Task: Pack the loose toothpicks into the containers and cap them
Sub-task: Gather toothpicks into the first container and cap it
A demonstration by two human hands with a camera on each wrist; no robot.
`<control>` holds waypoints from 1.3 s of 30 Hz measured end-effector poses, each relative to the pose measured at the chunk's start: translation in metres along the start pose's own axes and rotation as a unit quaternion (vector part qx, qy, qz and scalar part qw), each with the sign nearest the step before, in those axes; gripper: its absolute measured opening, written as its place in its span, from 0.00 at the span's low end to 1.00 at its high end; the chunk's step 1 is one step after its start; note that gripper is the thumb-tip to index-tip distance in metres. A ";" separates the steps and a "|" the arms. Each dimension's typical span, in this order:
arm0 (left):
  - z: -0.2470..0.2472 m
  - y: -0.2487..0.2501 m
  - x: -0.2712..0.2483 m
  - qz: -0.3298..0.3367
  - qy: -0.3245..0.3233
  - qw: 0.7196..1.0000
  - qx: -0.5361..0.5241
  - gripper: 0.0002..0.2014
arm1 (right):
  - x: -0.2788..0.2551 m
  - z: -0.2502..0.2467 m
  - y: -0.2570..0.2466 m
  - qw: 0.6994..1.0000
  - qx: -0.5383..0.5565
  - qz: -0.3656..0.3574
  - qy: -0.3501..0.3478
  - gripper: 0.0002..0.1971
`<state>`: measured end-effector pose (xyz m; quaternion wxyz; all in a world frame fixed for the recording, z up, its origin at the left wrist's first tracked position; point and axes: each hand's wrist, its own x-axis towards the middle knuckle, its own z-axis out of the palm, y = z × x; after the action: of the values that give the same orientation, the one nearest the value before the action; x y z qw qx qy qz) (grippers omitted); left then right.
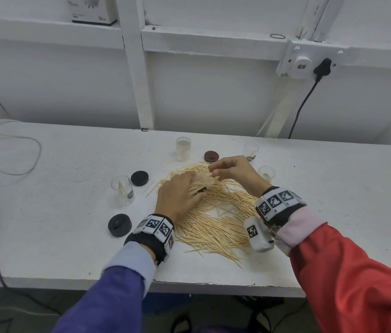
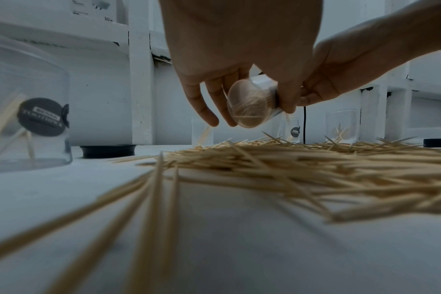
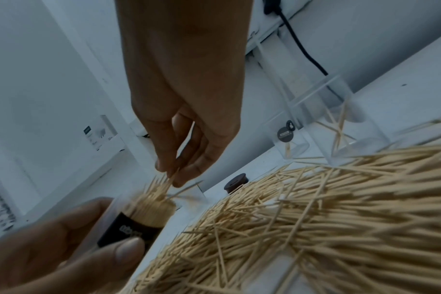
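A wide heap of loose toothpicks (image 1: 216, 212) covers the white table (image 1: 57, 224) in front of me. My left hand (image 1: 177, 194) grips a clear container (image 2: 252, 103) packed with toothpicks, tilted above the heap; its dark label (image 3: 129, 228) shows in the right wrist view. My right hand (image 1: 228, 170) pinches a few toothpicks (image 3: 170, 180) at the container's open mouth (image 3: 151, 202). Toothpick tips stick out of that mouth.
Clear containers stand around the heap: one at the left (image 1: 123, 189) with a few picks, one at the back (image 1: 183, 148), two at the right (image 1: 251, 151) (image 1: 266, 173). Black caps (image 1: 139, 178) (image 1: 119, 225) and a brown cap (image 1: 211, 156) lie nearby. Cables trail at far left (image 1: 21, 155).
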<state>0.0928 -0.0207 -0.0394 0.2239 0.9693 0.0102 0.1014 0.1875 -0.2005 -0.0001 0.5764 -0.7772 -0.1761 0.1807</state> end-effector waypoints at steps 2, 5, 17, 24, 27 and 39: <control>0.000 0.000 0.000 -0.002 -0.001 1.000 0.002 0.29 | 0.000 -0.003 0.001 1.000 0.004 0.004 0.002 0.10; 0.002 0.000 0.001 0.004 0.000 1.000 0.004 0.29 | -0.001 0.001 0.002 1.000 -0.005 0.000 0.009 0.09; 0.003 -0.002 0.000 0.010 0.002 1.000 -0.015 0.31 | 0.001 -0.003 -0.001 1.000 -0.016 0.004 0.026 0.07; 0.003 -0.001 0.000 0.018 0.003 1.000 -0.008 0.29 | -0.007 -0.002 0.003 0.996 0.022 0.041 -0.080 0.12; 0.002 0.000 0.000 0.020 -0.003 1.000 -0.012 0.30 | -0.005 -0.001 0.005 0.998 0.016 0.035 -0.055 0.09; 0.002 -0.001 0.000 -0.003 -0.016 1.000 -0.003 0.28 | -0.006 0.009 -0.003 0.999 -0.015 -0.019 -0.023 0.08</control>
<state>0.0928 -0.0206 -0.0415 0.2276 0.9699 0.0089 0.0857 0.1781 -0.1949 0.0012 0.5640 -0.7778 -0.2069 0.1847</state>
